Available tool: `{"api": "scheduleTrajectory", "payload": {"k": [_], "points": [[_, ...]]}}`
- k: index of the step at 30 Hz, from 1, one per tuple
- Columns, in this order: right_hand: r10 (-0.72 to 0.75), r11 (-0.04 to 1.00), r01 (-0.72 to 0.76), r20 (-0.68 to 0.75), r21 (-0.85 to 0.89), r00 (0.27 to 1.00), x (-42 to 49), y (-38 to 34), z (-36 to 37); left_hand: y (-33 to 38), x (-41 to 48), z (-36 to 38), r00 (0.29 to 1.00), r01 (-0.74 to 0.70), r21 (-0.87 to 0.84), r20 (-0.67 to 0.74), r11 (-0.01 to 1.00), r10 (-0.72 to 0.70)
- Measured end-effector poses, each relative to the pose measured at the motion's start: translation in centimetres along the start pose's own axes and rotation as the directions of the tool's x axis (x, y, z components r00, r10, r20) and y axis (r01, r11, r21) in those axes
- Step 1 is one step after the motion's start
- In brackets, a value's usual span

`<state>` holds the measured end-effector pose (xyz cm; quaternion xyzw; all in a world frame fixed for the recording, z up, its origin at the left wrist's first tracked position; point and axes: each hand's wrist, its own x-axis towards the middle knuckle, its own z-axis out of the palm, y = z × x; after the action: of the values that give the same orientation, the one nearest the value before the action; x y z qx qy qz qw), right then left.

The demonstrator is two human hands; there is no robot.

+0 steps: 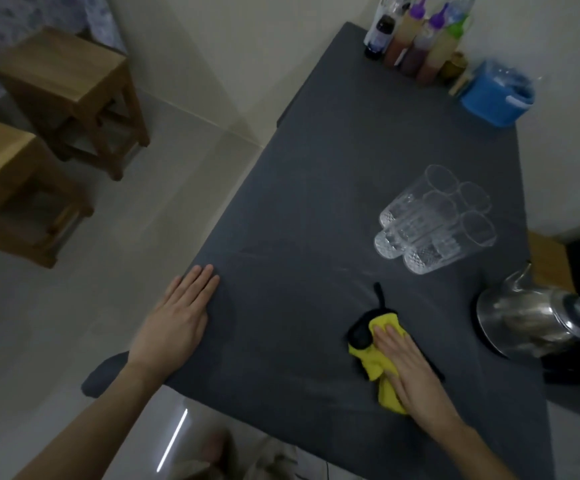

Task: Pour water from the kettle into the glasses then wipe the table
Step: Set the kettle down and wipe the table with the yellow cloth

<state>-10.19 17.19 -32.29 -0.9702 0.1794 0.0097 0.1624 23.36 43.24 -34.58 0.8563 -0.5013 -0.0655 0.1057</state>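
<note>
The right hand lies flat, fingers straight and together, pressing a yellow and black cloth onto the dark table in the lower right of the frame. The left hand rests palm down at the table's left edge, fingers extended and close together, holding nothing. A cluster of clear glasses stands right of centre. The steel kettle sits at the right edge. Bottles and a blue container occupy the upper right; wooden stools stand upper left.
</note>
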Motion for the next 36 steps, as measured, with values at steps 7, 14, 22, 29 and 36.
{"api": "scheduleTrajectory", "payload": {"k": [7,14,22,29,36], "points": [[0.590,0.782,-0.394,-0.372,0.483,0.716,10.6,-3.9,2.5,-0.3,0.0,0.6,0.998,-0.006,-0.004,-0.061,1.000,0.005],[0.473,0.820,-0.260,-0.347,0.510,0.810,22.1,-11.1,3.8,-0.3,0.2,1.1,0.994,-0.021,-0.025,-0.105,0.999,0.019],[-0.149,0.917,0.188,-0.134,0.352,0.980,18.5,-15.0,3.4,-0.5,0.3,1.2,0.995,-0.042,-0.048,-0.088,0.998,0.037],[-0.199,0.968,0.207,-0.066,0.140,0.978,7.3,-6.2,0.9,-0.4,0.4,0.7,0.996,-0.035,-0.056,-0.081,0.998,0.031],[0.160,0.980,-0.156,0.019,-0.126,0.987,1.6,-0.6,-0.8,-0.7,0.2,0.6,0.999,-0.027,-0.029,-0.019,0.999,0.026]]}}
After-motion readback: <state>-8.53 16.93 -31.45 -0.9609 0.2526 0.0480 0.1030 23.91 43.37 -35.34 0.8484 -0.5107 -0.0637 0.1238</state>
